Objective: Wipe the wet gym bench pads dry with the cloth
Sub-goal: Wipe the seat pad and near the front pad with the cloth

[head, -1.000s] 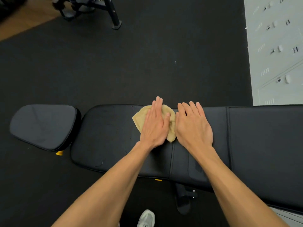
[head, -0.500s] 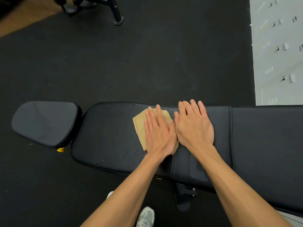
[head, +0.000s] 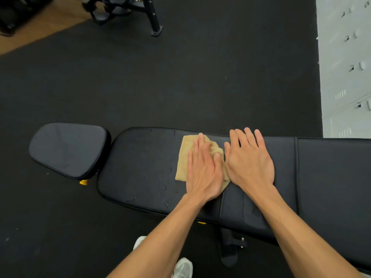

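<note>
Head view: the long padded surface (head: 140, 167) lies crosswise below. The right hand (head: 249, 163) rests flat and spread on bare pad, seemingly bracing. Just beside it the left hand (head: 202, 173), fingers straight, presses the tan cloth (head: 183, 157) mid-pad to soak up water. Droplets (head: 166, 187) sit to its left.

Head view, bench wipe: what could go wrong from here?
1. Droplets sit on the long pad left of the cloth, toward the front edge. A narrow stroke could miss them.
2. The left hand presses the cloth with flat fingers and no grip, so the bunched cloth may slide out from under it.
3. The right hand lies bare on the pad beside the cloth and might smear moisture there.
</note>
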A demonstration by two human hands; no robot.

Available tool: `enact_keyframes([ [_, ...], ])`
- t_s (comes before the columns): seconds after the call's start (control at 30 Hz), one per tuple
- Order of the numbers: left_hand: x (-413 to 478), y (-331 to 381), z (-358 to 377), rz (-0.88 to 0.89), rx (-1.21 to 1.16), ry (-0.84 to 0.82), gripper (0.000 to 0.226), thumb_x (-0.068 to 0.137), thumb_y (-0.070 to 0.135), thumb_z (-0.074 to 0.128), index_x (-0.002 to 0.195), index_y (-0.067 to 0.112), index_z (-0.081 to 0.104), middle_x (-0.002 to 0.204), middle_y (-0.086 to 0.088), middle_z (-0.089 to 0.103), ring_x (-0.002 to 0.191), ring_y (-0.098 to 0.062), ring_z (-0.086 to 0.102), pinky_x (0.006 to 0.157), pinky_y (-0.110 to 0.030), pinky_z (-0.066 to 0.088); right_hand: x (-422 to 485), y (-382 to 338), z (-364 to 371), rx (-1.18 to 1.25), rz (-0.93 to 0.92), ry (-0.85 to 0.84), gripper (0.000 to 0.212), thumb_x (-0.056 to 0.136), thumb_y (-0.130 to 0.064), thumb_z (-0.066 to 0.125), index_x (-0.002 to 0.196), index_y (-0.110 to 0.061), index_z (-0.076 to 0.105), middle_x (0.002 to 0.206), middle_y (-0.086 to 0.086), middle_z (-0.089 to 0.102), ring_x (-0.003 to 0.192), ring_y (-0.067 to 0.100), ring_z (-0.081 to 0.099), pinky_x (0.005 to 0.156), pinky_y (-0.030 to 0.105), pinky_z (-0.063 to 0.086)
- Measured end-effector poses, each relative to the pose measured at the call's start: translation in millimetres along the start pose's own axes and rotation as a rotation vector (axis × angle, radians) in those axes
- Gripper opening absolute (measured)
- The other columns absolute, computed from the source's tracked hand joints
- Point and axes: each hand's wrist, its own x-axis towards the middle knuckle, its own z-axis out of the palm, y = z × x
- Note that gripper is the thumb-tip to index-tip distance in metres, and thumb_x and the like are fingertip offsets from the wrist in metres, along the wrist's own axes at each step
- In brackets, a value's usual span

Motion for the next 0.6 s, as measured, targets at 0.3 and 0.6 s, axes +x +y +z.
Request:
enact_keyframes([
  [0.3,70,-37,-22,0.262,0.127,0.007,0.038,0.113,0.032,0.033,0.139,0.013,0.054,0.145,0.000,0.058,0.137,-0.019,0.049,0.122,-0.043,0.035,0,1,1,-0.044,-0.016,-0.005,0.062,0.115,-0.039,0.025,0.158,-0.001,0.048,0.156,0.017,0.057,0.152,0.042,0.046,0.133,0.055,0.023],
  [0.6,111,-98,-50,0.306,0.234,0.009,0.033,0.115,0.033,0.028,0.112,0.018,0.057,0.108,0.005,0.057,0.101,-0.021,0.051,0.102,-0.039,0.041,0,1,0,-0.148,-0.026,-0.035,0.053,0.116,-0.040,0.020,0.141,-0.005,0.051,0.127,0.012,0.060,0.119,0.037,0.055,0.127,0.053,0.030],
])
